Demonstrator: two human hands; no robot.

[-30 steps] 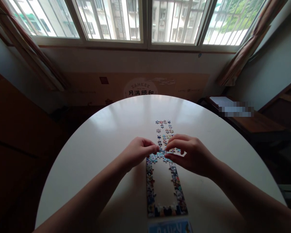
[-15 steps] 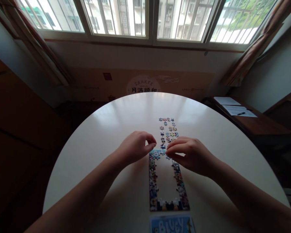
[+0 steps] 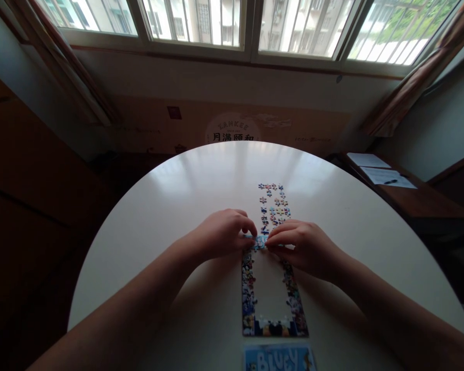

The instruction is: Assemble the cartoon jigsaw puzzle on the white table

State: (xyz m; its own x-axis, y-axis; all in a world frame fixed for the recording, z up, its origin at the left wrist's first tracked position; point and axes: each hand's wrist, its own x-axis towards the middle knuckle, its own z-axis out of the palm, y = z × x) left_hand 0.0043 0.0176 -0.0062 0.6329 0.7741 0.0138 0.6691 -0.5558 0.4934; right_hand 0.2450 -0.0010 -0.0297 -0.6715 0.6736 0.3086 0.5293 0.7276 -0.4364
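Observation:
A puzzle frame point(image 3: 248, 293) of joined edge pieces lies on the round white table, its middle bare. My left hand point(image 3: 228, 233) is at the frame's top left corner, thumb and fingertips curled down close together on the light-blue top edge. Across from it, my right hand point(image 3: 303, 243) has its fingertips pinched at the top edge's right part. Whatever sits between the fingertips of either hand is too small to make out. Just beyond the top edge are several loose puzzle pieces point(image 3: 280, 210), laid in rough columns.
A blue box point(image 3: 280, 358) lettered "BLUEY" lies at the near edge of view, below the frame. The white table point(image 3: 147, 216) has a curved far edge. Papers point(image 3: 386, 176) and a pen rest on a brown side table at the right. Windows are behind.
My left hand has moved slightly right, onto the top edge and closer to my right hand. My right hand has barely moved. The whole view has shifted a little.

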